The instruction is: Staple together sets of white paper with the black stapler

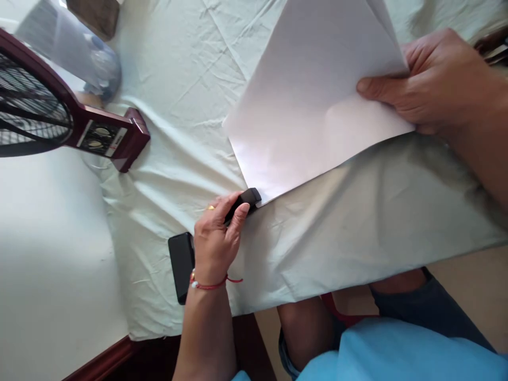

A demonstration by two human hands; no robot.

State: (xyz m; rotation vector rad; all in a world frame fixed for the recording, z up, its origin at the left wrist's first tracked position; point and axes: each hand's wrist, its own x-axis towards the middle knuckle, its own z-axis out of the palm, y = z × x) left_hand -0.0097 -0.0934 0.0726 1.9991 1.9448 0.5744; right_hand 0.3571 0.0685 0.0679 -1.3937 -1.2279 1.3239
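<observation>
Here, cloth separates paper and stapler from table edge.

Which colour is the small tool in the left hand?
The small tool is black, seen best in the head view.

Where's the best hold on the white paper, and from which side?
Probably the right edge of the white paper, approached from the right with a thumb-on-top pinch. The right hand grips there, and that end looks raised off the tablecloth, while the near corner sits at the black stapler in the left hand.
</observation>
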